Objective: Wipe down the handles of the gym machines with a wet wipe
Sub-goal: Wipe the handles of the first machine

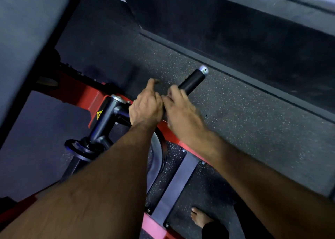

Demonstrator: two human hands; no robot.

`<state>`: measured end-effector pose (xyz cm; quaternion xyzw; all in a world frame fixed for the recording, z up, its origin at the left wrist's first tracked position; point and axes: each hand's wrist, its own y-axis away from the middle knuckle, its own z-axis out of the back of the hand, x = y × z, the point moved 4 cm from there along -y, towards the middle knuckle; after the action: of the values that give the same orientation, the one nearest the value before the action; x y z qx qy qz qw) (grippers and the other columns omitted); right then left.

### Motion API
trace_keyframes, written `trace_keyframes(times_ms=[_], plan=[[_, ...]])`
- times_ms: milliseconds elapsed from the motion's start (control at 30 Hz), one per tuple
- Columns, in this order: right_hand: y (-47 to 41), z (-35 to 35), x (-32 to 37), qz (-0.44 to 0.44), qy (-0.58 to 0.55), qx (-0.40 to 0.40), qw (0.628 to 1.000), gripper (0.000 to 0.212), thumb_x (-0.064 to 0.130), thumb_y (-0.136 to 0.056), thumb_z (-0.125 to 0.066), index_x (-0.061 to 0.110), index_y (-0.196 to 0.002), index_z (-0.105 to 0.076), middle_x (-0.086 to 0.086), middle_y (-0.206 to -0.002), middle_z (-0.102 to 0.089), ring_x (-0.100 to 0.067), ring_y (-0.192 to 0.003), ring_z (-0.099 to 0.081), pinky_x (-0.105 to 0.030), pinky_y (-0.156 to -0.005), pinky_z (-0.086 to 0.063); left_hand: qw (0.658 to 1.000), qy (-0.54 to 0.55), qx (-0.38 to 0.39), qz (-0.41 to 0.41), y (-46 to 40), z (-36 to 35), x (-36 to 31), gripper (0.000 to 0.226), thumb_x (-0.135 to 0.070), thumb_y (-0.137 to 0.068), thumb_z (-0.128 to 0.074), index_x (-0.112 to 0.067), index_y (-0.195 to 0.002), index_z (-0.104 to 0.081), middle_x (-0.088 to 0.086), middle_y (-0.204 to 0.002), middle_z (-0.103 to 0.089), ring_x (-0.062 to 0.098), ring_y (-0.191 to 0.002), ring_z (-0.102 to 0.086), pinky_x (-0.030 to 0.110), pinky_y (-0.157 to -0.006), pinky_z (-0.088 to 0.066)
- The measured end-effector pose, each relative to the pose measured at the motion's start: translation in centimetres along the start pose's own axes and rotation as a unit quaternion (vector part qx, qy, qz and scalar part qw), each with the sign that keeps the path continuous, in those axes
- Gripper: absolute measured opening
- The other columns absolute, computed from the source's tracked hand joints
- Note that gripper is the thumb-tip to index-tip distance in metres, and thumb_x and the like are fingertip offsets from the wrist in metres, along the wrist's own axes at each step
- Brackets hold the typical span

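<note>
2 bare forearms reach down to a black cylindrical foam-covered handle (192, 82) on a red steel gym machine (97, 100). Left hand (146, 108) and right hand (178, 109) curl round its near end; no wipe shows. Its long axis runs up-right, away from both grips, to the silver end cap (204, 69).

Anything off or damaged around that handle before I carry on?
No damage shows. Two oddities: both the left hand and right hand are on the black handle, yet no wipe is visible, and a bare foot stands on the floor.

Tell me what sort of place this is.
Most likely a gym: speckled rubber floor, a red machine frame and a black foam-gripped handle that both hands are working on.
</note>
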<state>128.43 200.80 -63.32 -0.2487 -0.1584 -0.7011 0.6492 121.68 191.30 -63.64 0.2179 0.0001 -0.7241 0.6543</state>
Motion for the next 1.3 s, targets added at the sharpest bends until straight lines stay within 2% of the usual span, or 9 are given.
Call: trace_keyframes(times_ms=[167, 267, 333, 500, 633, 700, 867, 1067, 1300], plan=[[0.9, -0.1, -2.6, 0.060, -0.070, -0.021, 0.995, 0.036, 0.005, -0.088, -0.056, 0.012, -0.123, -0.063, -0.006, -0.115, -0.044, -0.020, -0.097, -0.052, -0.036, -0.067, -0.057, 1.000, 0.002, -0.009, -0.006, 0.2, -0.1, 0.1, 0.039, -0.023, -0.100, -0.038, -0.036, -0.136, -0.044, 0.005, -0.117, -0.070, 0.035, -0.111, -0.063, 0.044, -0.091, -0.044], [-0.2, 1.4, -7.5, -0.105, -0.170, -0.119, 0.973, 0.035, -0.008, -0.092, -0.052, 0.013, -0.116, -0.067, -0.006, -0.120, -0.049, -0.001, -0.086, -0.051, -0.014, -0.073, -0.049, 1.000, 0.005, -0.009, -0.004, 0.0, -0.3, 0.3, 0.042, -0.024, -0.096, -0.036, -0.039, -0.134, -0.044, 0.000, -0.114, -0.072, 0.033, -0.110, -0.064, 0.043, -0.092, -0.046], [-0.9, 1.7, -9.8, -0.269, -0.258, -0.192, 0.908, 0.031, -0.005, -0.094, -0.057, 0.020, -0.112, -0.061, 0.000, -0.122, -0.054, 0.005, -0.092, -0.056, -0.011, -0.081, -0.051, 1.000, 0.002, -0.007, -0.002, -0.1, -0.4, 0.3, 0.042, -0.023, -0.096, -0.035, -0.039, -0.134, -0.044, -0.001, -0.113, -0.072, 0.031, -0.110, -0.063, 0.041, -0.092, -0.044], [-0.8, -2.3, -8.3, -0.479, -0.562, -0.218, 0.638, 0.028, -0.005, -0.098, -0.047, 0.016, -0.113, -0.055, -0.003, -0.111, -0.068, -0.011, -0.090, -0.063, -0.032, -0.089, -0.054, 1.000, -0.002, -0.007, 0.001, -0.2, -0.5, 0.4, 0.041, -0.025, -0.097, -0.035, -0.039, -0.135, -0.043, 0.000, -0.117, -0.070, 0.032, -0.111, -0.063, 0.042, -0.092, -0.042], [0.4, -5.0, -5.3, -0.516, -0.631, -0.160, 0.557, 0.033, -0.007, -0.097, -0.044, 0.022, -0.099, -0.060, -0.001, -0.095, -0.070, -0.012, -0.083, -0.064, -0.033, -0.087, -0.056, 1.000, -0.008, -0.013, 0.007, -0.3, -0.6, 0.5, 0.043, -0.026, -0.097, -0.036, -0.040, -0.136, -0.042, 0.006, -0.120, -0.069, 0.035, -0.114, -0.061, 0.043, -0.095, -0.042], [1.1, -5.6, -3.5, -0.513, -0.630, -0.117, 0.570, 0.030, -0.010, -0.095, -0.043, 0.016, -0.099, -0.059, -0.005, -0.089, -0.067, -0.012, -0.075, -0.062, -0.032, -0.075, -0.059, 1.000, -0.013, -0.016, 0.013, -0.2, -0.6, 0.5, 0.044, -0.026, -0.097, -0.036, -0.042, -0.137, -0.041, 0.009, -0.121, -0.067, 0.036, -0.115, -0.060, 0.043, -0.097, -0.041], [2.8, -4.3, -2.1, -0.496, -0.612, -0.040, 0.615, 0.020, -0.011, -0.094, -0.053, 0.006, -0.103, -0.059, -0.014, -0.089, -0.067, -0.027, -0.082, -0.066, -0.047, -0.087, -0.057, 0.999, -0.015, -0.022, 0.031, -0.1, -0.8, 0.9, 0.043, -0.030, -0.097, -0.034, -0.044, -0.137, -0.039, 0.013, -0.127, -0.065, 0.039, -0.118, -0.058, 0.048, -0.101, -0.040], [4.2, 4.8, -3.1, -0.371, -0.558, 0.066, 0.739, 0.019, -0.010, -0.094, -0.053, 0.004, -0.098, -0.066, -0.007, -0.077, -0.067, -0.004, -0.053, -0.061, -0.013, -0.048, -0.046, 0.997, 0.022, -0.037, 0.061, 2.3, -0.3, -0.2, 0.042, -0.023, -0.103, -0.038, -0.020, -0.145, -0.043, 0.021, -0.137, -0.056, 0.042, -0.124, -0.055, 0.049, -0.101, -0.042], [7.5, 13.5, -2.6, -0.323, -0.462, 0.094, 0.820, 0.020, -0.006, -0.091, -0.060, 0.006, -0.102, -0.072, -0.011, -0.091, -0.075, -0.021, -0.078, -0.066, -0.041, -0.076, -0.057, 0.953, 0.299, -0.049, 0.013, 13.9, 0.9, -5.0, 0.032, -0.023, -0.100, -0.054, -0.021, -0.131, -0.061, 0.002, -0.114, -0.068, 0.016, -0.109, -0.063, 0.038, -0.105, -0.047]])
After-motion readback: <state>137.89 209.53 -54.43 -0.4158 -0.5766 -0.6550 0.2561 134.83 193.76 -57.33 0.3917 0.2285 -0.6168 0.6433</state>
